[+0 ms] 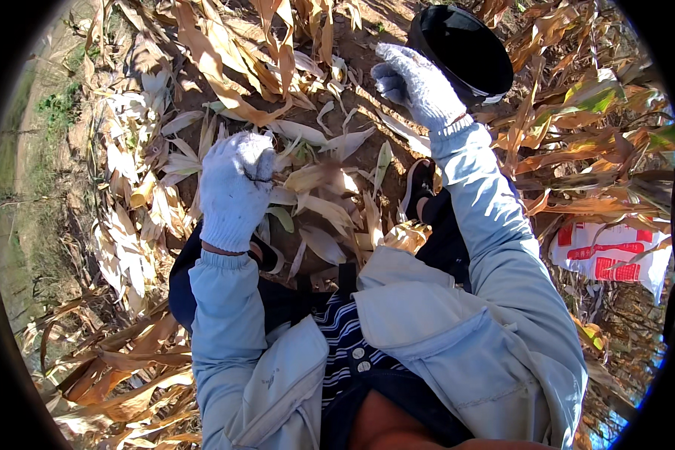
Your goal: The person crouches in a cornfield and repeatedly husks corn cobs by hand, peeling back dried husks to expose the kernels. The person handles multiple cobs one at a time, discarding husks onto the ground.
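Note:
My left hand (236, 188), in a white knitted glove, hangs above the dry corn husks (315, 211), its fingers curled in. A short dark line, perhaps a wire or cord, crosses it near the fingertips; whether it grips anything I cannot tell. My right hand (419, 87), gloved in white with greyish fingers, is raised beside a black round bucket (467, 53). Its fingers point up and left, partly bent, and no object shows in them. The bucket is tilted, its inside dark. A blurred brownish patch lies between the two hands, over the husks.
Dry corn stalks and leaves (579, 163) stand at the right, beside a white and red printed sack (610, 253). Husks are heaped (140, 225) at the left. My shoes (419, 188) rest on soil among the husks. Green weeds (59, 107) grow farther left.

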`<state>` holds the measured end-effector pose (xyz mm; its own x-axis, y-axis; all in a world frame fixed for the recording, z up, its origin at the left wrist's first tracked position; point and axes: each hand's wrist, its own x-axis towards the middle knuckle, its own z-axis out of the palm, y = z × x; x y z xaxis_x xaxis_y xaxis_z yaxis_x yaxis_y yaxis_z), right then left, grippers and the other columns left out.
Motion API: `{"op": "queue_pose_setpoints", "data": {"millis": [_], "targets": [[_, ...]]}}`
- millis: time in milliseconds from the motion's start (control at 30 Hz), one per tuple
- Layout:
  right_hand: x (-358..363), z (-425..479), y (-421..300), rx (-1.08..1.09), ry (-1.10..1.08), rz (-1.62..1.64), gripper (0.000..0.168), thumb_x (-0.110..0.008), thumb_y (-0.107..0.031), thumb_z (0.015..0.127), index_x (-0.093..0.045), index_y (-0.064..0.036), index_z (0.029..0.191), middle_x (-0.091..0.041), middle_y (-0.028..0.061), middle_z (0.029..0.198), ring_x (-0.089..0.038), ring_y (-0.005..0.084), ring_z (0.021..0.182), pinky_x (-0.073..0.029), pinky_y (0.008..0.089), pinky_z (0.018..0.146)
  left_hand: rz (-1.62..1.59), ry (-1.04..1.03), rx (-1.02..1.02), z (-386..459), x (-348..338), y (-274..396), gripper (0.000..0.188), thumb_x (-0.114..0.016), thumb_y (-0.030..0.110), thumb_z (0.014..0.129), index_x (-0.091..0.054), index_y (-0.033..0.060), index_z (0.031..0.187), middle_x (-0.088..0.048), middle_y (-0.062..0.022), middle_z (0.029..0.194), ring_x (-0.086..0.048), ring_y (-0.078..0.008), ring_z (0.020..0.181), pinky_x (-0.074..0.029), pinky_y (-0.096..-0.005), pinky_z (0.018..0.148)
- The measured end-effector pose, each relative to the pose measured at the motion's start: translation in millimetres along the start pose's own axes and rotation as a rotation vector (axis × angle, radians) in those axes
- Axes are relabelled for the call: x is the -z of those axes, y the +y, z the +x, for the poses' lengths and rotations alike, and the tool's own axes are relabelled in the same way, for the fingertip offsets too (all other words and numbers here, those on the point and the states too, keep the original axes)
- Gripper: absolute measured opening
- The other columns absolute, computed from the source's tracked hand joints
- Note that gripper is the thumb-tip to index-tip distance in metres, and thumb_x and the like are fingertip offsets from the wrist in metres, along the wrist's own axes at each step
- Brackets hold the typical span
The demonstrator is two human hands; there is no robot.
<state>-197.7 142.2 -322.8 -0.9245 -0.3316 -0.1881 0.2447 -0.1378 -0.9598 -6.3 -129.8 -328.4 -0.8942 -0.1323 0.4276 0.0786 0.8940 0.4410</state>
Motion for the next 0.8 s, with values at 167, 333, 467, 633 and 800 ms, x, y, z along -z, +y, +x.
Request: {"op": "queue_pose_setpoints", "data": {"millis": [167,333,467,633,800], "targets": [[0,8,44,-0.031,-0.202,-0.244,0.033,-0.06,-0.026,0.106,-0.061,-0.005,0.132,-0.07,0.0054,0.098,-0.065,0.0109,0.079,-0.056,0.0259,0.07,-0.149,0.021,-0.022,4,23,7,0.017,-0.079,0.015,0.088,-0.068,0.002,0.091,-0.068,-0.0125,0.091,-0.065,-0.0347,0.084,-0.053,-0.0416,0.078],[3,18,98,-0.145,-0.336,-0.583,0.033,-0.063,-0.029,0.104,-0.065,-0.005,0.127,-0.068,0.0032,0.095,-0.064,0.0099,0.079,-0.057,0.0261,0.073,-0.107,0.008,-0.022,-2,34,-8,0.019,-0.08,0.011,0.084,-0.067,0.0048,0.096,-0.07,-0.0116,0.101,-0.067,-0.0339,0.093,-0.053,-0.0419,0.084],[30,61,172,0.041,-0.519,-1.006,0.027,-0.065,-0.032,0.099,-0.07,-0.006,0.108,-0.067,0.0008,0.085,-0.063,0.0104,0.075,-0.053,0.0261,0.07,-0.086,-0.071,0.072,-7,46,-8,0.033,-0.08,0.008,0.08,-0.069,0.0077,0.111,-0.072,-0.0127,0.114,-0.067,-0.0348,0.106,-0.053,-0.0421,0.094],[10,116,197,-0.01,-0.566,-1.232,0.034,-0.063,-0.04,0.096,-0.071,-0.007,0.098,-0.068,0.0025,0.08,-0.063,0.0133,0.074,-0.052,0.0301,0.07,-0.107,-0.206,0.128,-3,44,-19,0.039,-0.083,0.01,0.078,-0.069,0.0055,0.113,-0.072,-0.014,0.114,-0.068,-0.035,0.106,-0.054,-0.0415,0.092],[6,192,253,-0.009,-0.466,-1.206,0.04,-0.062,-0.04,0.093,-0.073,-0.006,0.11,-0.073,0.0081,0.088,-0.067,0.0182,0.08,-0.053,0.0346,0.078,-0.145,-0.46,0.176,21,17,-33,0.038,-0.082,0.014,0.078,-0.067,0.0054,0.112,-0.07,-0.015,0.113,-0.066,-0.0373,0.102,-0.052,-0.0448,0.091]]}}
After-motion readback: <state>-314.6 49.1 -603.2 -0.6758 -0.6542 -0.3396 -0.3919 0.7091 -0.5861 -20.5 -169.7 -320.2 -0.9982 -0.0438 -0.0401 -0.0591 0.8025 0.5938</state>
